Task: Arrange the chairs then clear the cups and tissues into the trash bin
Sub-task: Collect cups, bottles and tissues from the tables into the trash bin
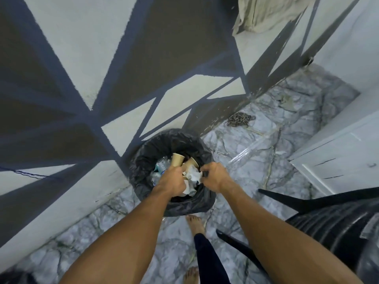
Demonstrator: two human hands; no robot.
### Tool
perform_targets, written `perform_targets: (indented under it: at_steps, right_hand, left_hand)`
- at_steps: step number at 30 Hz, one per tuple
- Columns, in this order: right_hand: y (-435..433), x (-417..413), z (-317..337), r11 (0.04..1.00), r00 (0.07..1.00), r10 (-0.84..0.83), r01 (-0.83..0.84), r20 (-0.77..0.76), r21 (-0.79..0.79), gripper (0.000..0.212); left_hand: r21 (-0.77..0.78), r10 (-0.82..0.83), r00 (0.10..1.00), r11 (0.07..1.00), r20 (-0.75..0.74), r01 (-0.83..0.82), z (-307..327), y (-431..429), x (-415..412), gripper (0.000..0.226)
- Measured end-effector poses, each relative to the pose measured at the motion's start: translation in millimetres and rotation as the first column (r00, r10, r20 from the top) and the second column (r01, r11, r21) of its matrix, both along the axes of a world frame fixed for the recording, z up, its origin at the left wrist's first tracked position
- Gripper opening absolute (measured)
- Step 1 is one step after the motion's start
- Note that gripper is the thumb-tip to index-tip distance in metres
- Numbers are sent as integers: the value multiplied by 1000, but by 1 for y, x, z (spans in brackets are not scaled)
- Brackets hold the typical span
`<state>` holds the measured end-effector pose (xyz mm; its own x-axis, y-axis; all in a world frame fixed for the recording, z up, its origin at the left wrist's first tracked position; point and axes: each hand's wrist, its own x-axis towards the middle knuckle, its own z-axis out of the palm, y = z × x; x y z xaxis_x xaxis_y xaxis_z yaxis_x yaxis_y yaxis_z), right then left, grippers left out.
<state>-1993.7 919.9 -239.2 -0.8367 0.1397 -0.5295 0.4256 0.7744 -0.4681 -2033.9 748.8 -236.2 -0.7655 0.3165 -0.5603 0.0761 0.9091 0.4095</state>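
Head view: both forearms reach from the bottom edge toward the centre of the frame, the hands close together over the open mouth of the trash bin [147, 160]. The bin is lined with a black bag and stands on the marble-patterned floor [266, 160], against the foot of a wall [82, 58] painted in grey, brown and off-white triangles.

The left hand [173, 182] is clamped around a bundle. Two brown paper cups [176, 159] stick out beyond its fingers, over the bin's opening, and crumpled white tissues [192, 175] bulge out to its right and below it. The right hand [215, 177] is just right of the tissues, its fingers curled inward with the tips against the wad. Whether they pinch the tissue or only touch it cannot be told.

Inside the bin, left of the cups, lies a clear plastic bottle [163, 166].

At lower right stands a black plastic chair [328, 222], one leg pointing toward the bin. A white door [338, 156] fills the right edge. A small heap of chain [239, 118] lies on the floor at the wall's foot above the bin, and a beige cloth [266, 13] hangs at the top of the frame. A bare foot [195, 224] stands just below the bin.
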Motion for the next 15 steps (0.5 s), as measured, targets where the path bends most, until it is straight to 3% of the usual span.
perform_targets:
  at_steps: [6,9,12,15]
  right_hand:
    - [10,18,45,999,997,-34,35,-62,13,36]
    - [17,44,82,996,988,-70,76,-138,40,28]
    - [30,83,123,988,967,-139,152,-214,42,34]
    - [60,139,160,962,939,-217,252,-265,104,41]
  left_hand:
    - [36,-91,985,995,-144,97,58,13,17,45]
    - [69,-130,967,987,-218,148,97,30,35,54]
    - [108,-195,939,966,-284,234,134,54,61,47]
    - [124,-300,891,925,-341,358,163,93,93,60]
